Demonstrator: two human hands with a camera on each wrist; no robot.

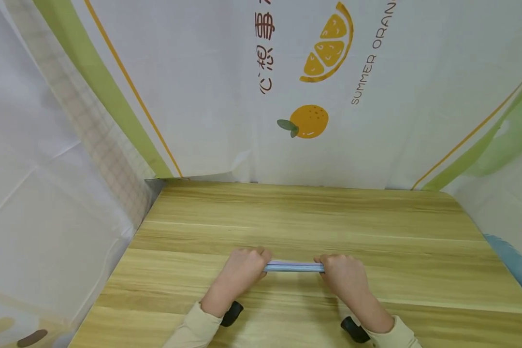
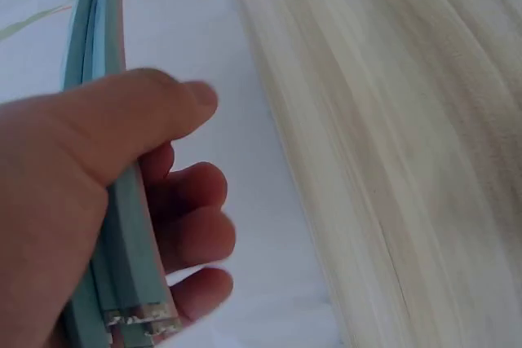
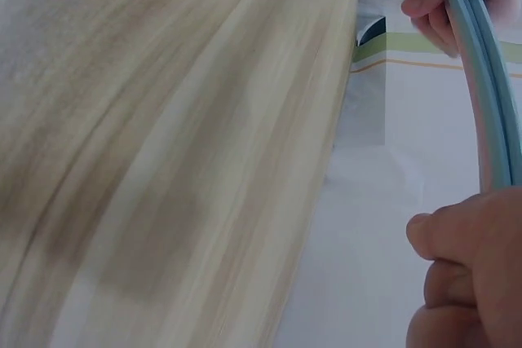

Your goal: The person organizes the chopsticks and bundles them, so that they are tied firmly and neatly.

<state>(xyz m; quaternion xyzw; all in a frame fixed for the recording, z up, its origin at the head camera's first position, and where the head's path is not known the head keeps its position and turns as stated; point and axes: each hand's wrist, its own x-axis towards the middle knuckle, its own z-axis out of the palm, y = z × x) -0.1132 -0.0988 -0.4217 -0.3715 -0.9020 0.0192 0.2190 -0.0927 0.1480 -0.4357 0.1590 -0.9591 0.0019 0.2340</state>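
A bundle of several long, slim strips [image 1: 293, 267], light blue with some pink, spans level between both hands over the wooden table. My left hand [image 1: 245, 266] grips one end and my right hand [image 1: 345, 275] the other. The left wrist view shows the left thumb across the strips [image 2: 130, 242], with the fingers curled beneath; the strips' near ends look rough and pale. Seen from the right wrist, the right fingers [image 3: 457, 283] curl round the bundle, and a pink side shows along the blue strips [image 3: 481, 112].
The wood-grain table [image 1: 309, 217] lies under both hands. White cloth with orange-fruit prints [image 1: 200, 96] hangs behind its far edge, and more cloth drapes at the left and right. Black wrist cameras [image 1: 232, 314] sit below the wrists.
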